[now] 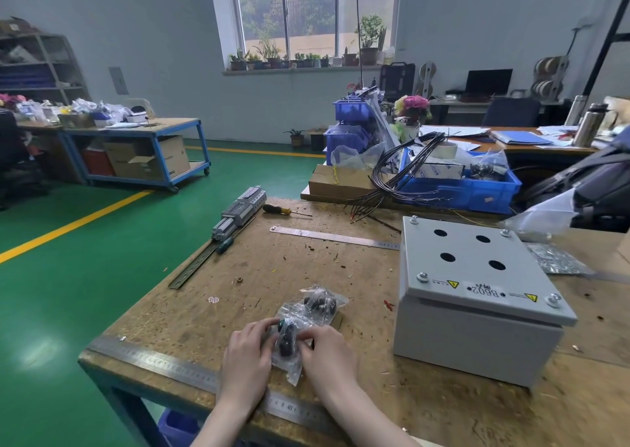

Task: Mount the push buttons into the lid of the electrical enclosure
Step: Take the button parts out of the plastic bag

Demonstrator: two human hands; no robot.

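Observation:
A grey electrical enclosure [477, 341] stands on the right of the wooden bench. Its lid [477, 269] is screwed on and has several round empty holes. Near the front edge, my left hand [247, 354] and my right hand [327, 351] both pinch a clear plastic bag [288, 358] that holds a black push button with a green cap. A second clear bag of black push buttons [320, 301] lies just behind it on the bench.
A long steel ruler [163, 365] lies along the front edge, another ruler [334, 237] further back. DIN rail with terminal blocks [235, 215], two screwdrivers [284, 210], black wires [402, 177], a blue bin [477, 191] and a foil bag [555, 259] surround the work area.

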